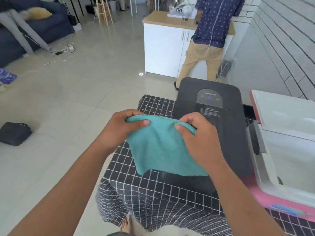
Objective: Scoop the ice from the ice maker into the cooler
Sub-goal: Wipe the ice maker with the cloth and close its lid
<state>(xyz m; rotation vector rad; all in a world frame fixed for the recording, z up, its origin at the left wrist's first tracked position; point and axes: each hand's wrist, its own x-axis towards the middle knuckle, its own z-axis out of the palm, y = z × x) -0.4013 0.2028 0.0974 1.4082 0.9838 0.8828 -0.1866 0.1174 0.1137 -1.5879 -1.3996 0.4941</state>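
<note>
Off to the far left of the hands a black bag [15, 133] lies on the pale floor. The left hand [126, 129] pinches the upper left corner of a teal cloth [163, 150], thumb on top, fingers closed behind it. The right hand [198, 138] grips the upper right corner the same way, so the cloth hangs spread between them. Behind and under the cloth sits the dark ice maker [211, 106], lid shut, on a black grid-patterned tablecloth [153, 186]. Just right of the right hand stands the pink-and-white cooler [286, 150], its lid up.
</note>
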